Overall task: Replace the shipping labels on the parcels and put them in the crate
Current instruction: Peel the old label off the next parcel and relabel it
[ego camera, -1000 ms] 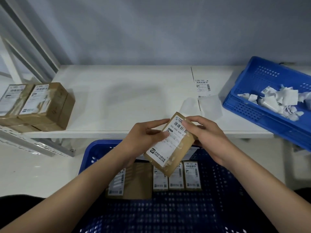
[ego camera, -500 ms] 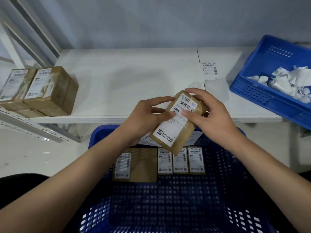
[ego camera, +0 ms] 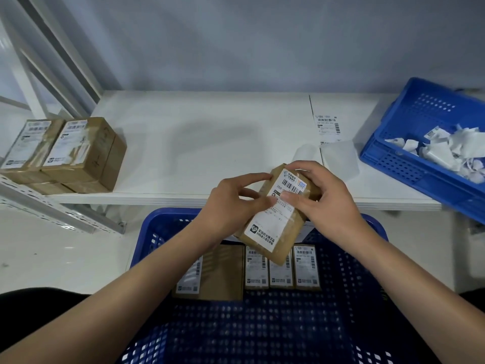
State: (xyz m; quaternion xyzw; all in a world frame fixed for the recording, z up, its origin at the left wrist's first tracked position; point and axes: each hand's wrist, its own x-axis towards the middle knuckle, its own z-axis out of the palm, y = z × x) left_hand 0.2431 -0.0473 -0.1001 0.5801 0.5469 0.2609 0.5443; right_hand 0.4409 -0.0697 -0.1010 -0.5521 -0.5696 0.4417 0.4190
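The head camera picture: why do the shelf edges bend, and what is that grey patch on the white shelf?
Head view: the wide-angle lens bows the white shelf edge and metal rack; the grey patch looks like a soft shadow, probably the person's; the big blue plastic crate blurs near the bottom; the brown cardboard parcel in both hands stays fairly sharp.
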